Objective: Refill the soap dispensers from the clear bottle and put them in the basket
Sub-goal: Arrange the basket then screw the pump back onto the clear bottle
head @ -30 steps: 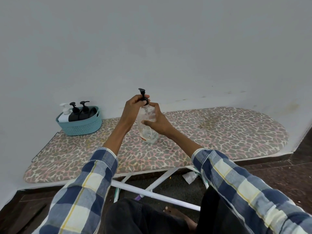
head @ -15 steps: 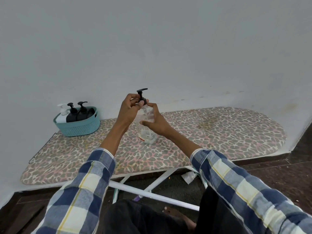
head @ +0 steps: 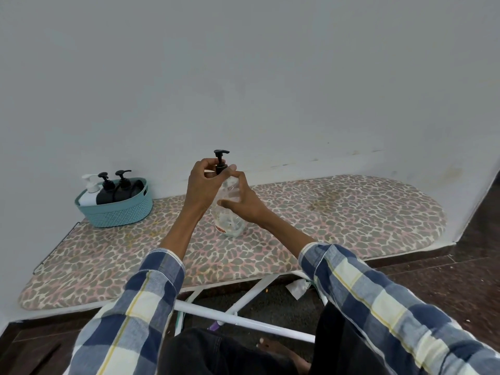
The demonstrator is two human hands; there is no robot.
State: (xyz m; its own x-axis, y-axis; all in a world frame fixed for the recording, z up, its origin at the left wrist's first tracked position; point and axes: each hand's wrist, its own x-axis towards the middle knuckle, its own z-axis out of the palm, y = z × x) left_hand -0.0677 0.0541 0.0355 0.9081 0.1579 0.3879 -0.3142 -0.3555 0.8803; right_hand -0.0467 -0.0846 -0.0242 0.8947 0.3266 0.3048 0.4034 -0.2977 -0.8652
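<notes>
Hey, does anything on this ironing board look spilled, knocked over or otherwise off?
No spill shows. The clear bottle stands upright between both hands. One oddity: a yellowish stain marks the ironing board cover right of the bottle. The dispensers in the basket lean together.

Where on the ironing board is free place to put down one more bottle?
Free: the cover right of the clear bottle up to the board's rounded end, and the front-left strip below the teal basket. Crowded: the basket itself, full of dispensers.

Leopard-print ironing board (head: 338, 212) on white legs (head: 243, 319) against a pale wall (head: 243, 77), dark floor (head: 446, 280) below.
</notes>
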